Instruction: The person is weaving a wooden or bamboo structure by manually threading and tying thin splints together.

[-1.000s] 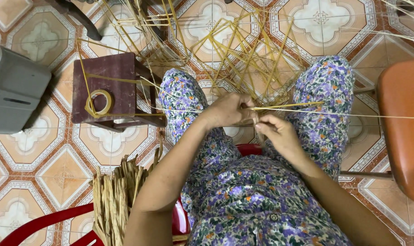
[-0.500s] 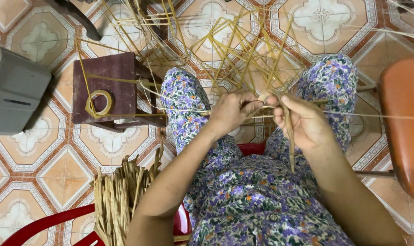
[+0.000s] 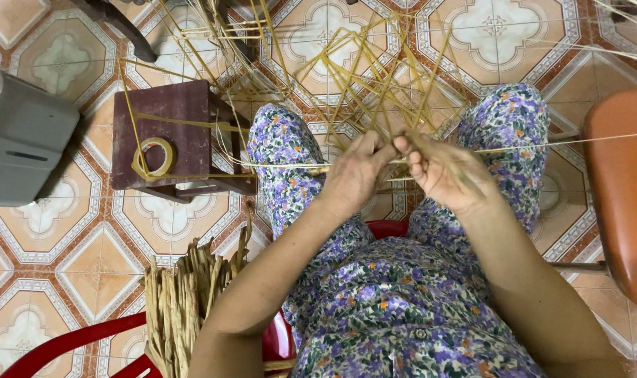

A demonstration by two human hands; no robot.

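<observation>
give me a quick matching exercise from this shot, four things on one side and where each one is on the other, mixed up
Things:
1. roll of tape
2. bundle of dried strips
3. grey box
4. orange seat

Places:
A. far left edge of the view
B. on the small dark wooden stool
C. far right edge of the view
D. on the floor beside the red plastic chair, by the left arm

Pairs: 1-B, 2-D, 3-A, 4-C

Both the left hand and the right hand pinch thin yellow straw strands between the knees.
</observation>
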